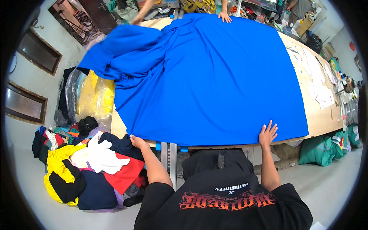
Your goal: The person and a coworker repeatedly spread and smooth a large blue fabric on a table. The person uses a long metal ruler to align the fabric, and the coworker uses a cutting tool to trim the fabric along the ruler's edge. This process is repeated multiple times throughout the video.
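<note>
A large sheet of blue fabric (230,84) lies over the wooden table (329,115), smooth on the right and bunched into folds at the far left. At the near left corner of the fabric, my left hand (137,141) is closed on its edge, the fingertips partly hidden. My right hand (268,134) rests flat near the front edge with its fingers spread. Across the table, another person's hand (225,16) presses on the far edge of the fabric. That person's other hand (137,20) is blurred beside the bunched part.
Left of the table, a pile of mixed clothes (96,165) covers the floor below a plastic bag of yellow cloth (96,94). White paper pattern pieces (320,84) lie at the table's right end. Green sacks (317,150) stand under that end.
</note>
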Demonstrator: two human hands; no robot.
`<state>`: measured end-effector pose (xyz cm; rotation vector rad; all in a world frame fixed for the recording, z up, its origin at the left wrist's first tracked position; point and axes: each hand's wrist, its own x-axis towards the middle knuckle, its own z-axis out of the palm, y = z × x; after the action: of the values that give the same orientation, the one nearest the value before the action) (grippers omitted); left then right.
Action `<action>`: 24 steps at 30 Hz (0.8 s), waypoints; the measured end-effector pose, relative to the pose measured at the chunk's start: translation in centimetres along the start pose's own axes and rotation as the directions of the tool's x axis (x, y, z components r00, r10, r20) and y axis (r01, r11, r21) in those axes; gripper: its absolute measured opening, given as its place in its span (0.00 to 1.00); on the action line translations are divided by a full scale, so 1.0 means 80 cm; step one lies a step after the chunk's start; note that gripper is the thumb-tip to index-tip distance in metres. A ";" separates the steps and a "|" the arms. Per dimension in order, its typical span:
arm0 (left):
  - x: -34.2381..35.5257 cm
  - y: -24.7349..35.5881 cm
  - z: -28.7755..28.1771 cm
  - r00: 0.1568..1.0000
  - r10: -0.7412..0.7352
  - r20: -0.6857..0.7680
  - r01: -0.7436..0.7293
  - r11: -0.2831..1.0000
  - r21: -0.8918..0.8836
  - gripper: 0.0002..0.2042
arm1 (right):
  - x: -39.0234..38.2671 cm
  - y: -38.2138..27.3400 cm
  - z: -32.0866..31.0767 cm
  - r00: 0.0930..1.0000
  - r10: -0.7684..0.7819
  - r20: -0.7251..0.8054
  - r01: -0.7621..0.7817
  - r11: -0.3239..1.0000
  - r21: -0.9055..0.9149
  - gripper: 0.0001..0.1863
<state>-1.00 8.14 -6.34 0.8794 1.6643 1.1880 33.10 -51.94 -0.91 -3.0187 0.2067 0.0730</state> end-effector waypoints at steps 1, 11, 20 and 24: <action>0.003 -0.001 -0.004 1.000 -0.014 0.010 0.015 0.993 -0.119 0.27 | -0.001 -0.001 -0.001 1.000 0.006 -0.003 -0.006 1.000 -0.008 0.35; -0.067 0.015 0.012 0.980 0.176 0.096 -0.201 0.844 0.498 0.30 | -0.002 -0.013 -0.022 0.999 0.048 -0.022 -0.048 0.999 0.019 0.34; -0.085 -0.013 0.003 0.956 0.247 0.157 -0.292 0.845 0.448 0.31 | 0.027 0.001 -0.007 0.983 0.026 -0.183 -0.012 0.997 0.081 0.32; -0.111 0.040 -0.010 0.947 0.267 -0.177 -0.138 0.838 0.529 0.33 | 0.025 0.002 -0.004 0.988 0.051 -0.143 -0.044 0.998 0.051 0.33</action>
<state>1.59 0.83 -0.95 1.3084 2.1901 1.0336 35.04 -52.37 -0.72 -2.9730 0.2895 -0.1445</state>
